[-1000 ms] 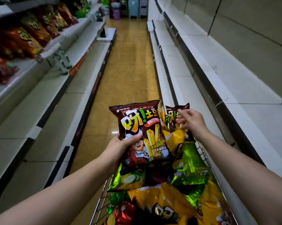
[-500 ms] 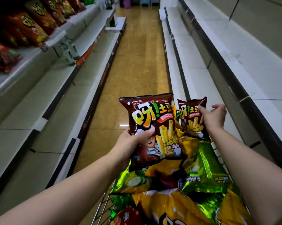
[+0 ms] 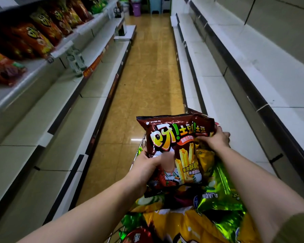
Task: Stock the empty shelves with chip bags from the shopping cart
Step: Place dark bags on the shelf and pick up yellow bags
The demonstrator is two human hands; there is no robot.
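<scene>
My left hand [image 3: 148,163] grips a dark brown chip bag [image 3: 172,146] with yellow fry sticks printed on it, held upright over the cart. A second brown bag [image 3: 202,124] of the same kind is tucked right behind it, and my right hand [image 3: 215,140] holds that one by its right side. Below them the wire shopping cart [image 3: 142,142] is filled with several green [image 3: 219,195] and yellow chip bags [image 3: 179,225]. White bare shelves [image 3: 235,71] run along the right side of the aisle.
On the left, the upper shelf [image 3: 25,88] carries a row of red and orange chip bags [image 3: 37,37]; the lower left shelves [image 3: 47,123] are bare. A tan tiled aisle floor [image 3: 147,81] stretches ahead to bins [image 3: 136,8] at the far end.
My right hand has brought the second brown bag leftward, so it now sits behind the first bag. Both bags are held a little higher and closer together.
</scene>
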